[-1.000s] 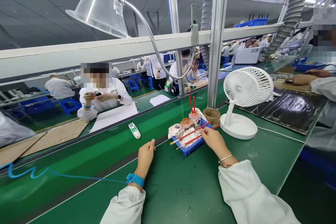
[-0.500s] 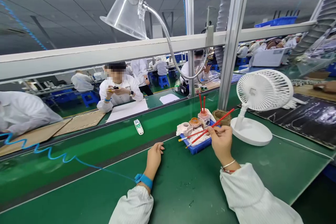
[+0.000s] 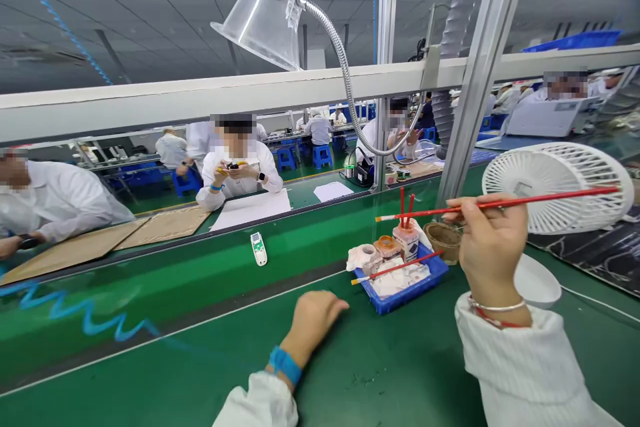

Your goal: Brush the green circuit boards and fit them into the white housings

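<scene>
My right hand (image 3: 493,247) pinches a thin red paintbrush (image 3: 560,197) by its handle. The brush is held nearly level, its pale bristle end to the left above the blue tray (image 3: 387,305). A second red brush (image 3: 400,267) lies across the tray on crumpled white tissue (image 3: 397,280). Two more red handles stand in a pink-stained jar (image 3: 407,240), beside an open orange-rimmed pot (image 3: 387,245). My left hand (image 3: 317,320), with a blue wrist strap, is left of the tray over the green bench, its fingers curled under and its thumb pointing right. I see nothing in it.
A white fan (image 3: 555,187) stands close on the right, behind my right hand. A brown pot (image 3: 444,240) sits at the tray's back. On the green conveyor belt (image 3: 190,280) lies a white handset-like part (image 3: 259,249). A clear fume hood (image 3: 265,13) hangs overhead. A coworker (image 3: 240,167) sits opposite.
My right hand has risen and moved right, lifting one brush off the tray; the other stays there. My left hand has shifted right and curled more. The handset-like part has moved slightly left; the view has shifted.
</scene>
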A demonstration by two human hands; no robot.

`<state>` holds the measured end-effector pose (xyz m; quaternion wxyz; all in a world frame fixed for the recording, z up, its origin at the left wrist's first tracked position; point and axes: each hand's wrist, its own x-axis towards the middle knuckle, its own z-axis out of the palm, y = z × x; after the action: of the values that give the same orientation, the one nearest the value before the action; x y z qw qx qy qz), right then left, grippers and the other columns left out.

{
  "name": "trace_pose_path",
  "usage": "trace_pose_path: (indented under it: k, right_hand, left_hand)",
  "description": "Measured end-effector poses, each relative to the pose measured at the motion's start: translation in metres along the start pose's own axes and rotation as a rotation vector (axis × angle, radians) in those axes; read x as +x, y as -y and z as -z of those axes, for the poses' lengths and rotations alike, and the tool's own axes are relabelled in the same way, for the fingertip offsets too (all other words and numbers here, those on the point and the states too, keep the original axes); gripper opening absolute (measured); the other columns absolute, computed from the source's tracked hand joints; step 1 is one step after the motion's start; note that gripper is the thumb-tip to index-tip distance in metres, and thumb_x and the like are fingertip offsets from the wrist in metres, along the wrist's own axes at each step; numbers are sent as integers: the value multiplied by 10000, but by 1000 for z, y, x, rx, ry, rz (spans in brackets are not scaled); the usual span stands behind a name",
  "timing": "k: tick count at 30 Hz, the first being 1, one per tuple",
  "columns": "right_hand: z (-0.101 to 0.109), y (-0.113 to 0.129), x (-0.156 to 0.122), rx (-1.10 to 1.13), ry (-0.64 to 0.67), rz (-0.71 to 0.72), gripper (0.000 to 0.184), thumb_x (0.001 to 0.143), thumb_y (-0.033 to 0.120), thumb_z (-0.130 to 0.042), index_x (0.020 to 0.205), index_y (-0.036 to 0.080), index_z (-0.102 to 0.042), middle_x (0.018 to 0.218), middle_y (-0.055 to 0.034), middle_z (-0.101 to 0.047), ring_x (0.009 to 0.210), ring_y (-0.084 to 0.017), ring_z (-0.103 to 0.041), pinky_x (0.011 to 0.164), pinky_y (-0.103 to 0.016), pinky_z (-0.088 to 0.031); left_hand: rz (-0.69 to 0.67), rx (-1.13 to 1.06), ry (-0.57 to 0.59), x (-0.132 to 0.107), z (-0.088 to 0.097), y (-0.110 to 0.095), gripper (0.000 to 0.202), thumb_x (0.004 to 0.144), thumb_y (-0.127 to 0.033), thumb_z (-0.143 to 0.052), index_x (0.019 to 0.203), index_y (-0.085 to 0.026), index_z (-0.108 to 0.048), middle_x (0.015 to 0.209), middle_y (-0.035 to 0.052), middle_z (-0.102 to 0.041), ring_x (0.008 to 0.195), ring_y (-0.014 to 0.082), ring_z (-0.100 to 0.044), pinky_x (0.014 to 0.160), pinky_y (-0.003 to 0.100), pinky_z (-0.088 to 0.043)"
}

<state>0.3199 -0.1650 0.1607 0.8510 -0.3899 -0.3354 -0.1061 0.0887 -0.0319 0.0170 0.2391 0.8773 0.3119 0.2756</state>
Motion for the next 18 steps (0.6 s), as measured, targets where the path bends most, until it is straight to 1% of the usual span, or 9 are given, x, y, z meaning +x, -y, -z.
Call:
trace_pose_path:
  k: [1, 2, 3, 5, 6, 7, 11, 15, 18]
  right_hand:
    - [2, -1, 1, -67, 52, -14, 218, 757, 258, -671, 864, 205, -489, 736, 18, -660, 539, -104, -604, 545, -211, -504]
    - [3, -3, 1, -138, 125, -42, 208, 765, 279, -666, 854, 201, -495, 745, 7, -663, 553, -111, -611, 550, -214, -508]
    - [3, -6, 0, -209, 215, -76, 202, 774, 300, -659, 850, 197, -503, 750, -3, -664, 571, -121, -620, 560, -223, -515]
    - [0, -10, -5, -334, 393, -121, 196, 792, 333, -635, 857, 191, -517, 756, -18, -661, 623, -149, -640, 590, -252, -527]
    - [-3, -12, -7, -392, 469, -122, 185, 809, 341, -612, 864, 189, -522, 762, -24, -658, 652, -161, -645, 607, -265, -528]
    - [-6, -13, -10, -453, 534, -104, 169, 823, 339, -589, 869, 189, -528, 768, -28, -655, 675, -169, -646, 617, -272, -523]
    - [-18, -15, -18, -654, 812, -11, 104, 864, 273, -486, 840, 187, -539, 804, -43, -657, 729, -178, -635, 657, -280, -488]
    - [-25, -25, -25, -739, 1040, 2, 155, 871, 195, -395, 849, 184, -548, 851, -57, -661, 781, -187, -628, 713, -303, -468]
    - [-26, -33, -27, -776, 1103, 18, 175, 858, 173, -386, 849, 184, -560, 822, -48, -653, 758, -194, -616, 714, -319, -455]
  left_hand:
    - [-92, 19, 45, -3, -5, -11, 295, 737, -496, -617, 818, -224, -697, 699, 54, -693, 710, 209, -642, 697, 302, -446]
    - [-203, 57, 96, -5, -10, -23, 319, 774, -477, -587, 979, -250, -678, 712, 48, -693, 701, 199, -639, 688, 297, -442]
    - [-362, 168, 144, -7, -16, -33, 373, 837, -444, -514, 1141, -249, -604, 723, 52, -689, 675, 192, -633, 652, 293, -439]
    - [-542, 335, 203, -7, -25, -47, 436, 890, -406, -433, 1293, -245, -464, 718, 45, -678, 623, 185, -619, 580, 280, -424]
    - [-582, 392, 221, -6, -28, -50, 433, 898, -407, -414, 1301, -252, -444, 713, 37, -671, 607, 184, -614, 555, 276, -416]
    - [-580, 415, 234, -5, -30, -51, 408, 897, -419, -412, 1270, -265, -469, 707, 27, -666, 601, 184, -613, 541, 274, -412]
    - [-540, 400, 250, -1, -26, -40, 306, 907, -407, -392, 1132, -282, -558, 697, 13, -660, 607, 175, -615, 540, 270, -409]
    - [-558, 368, 165, -2, -21, -32, 255, 910, -319, -392, 1067, -245, -578, 652, 13, -644, 577, 165, -598, 519, 272, -388]
    - [-645, 334, 63, -5, -19, -36, 238, 905, -245, -381, 1023, -217, -586, 632, 15, -634, 557, 157, -582, 531, 284, -391]
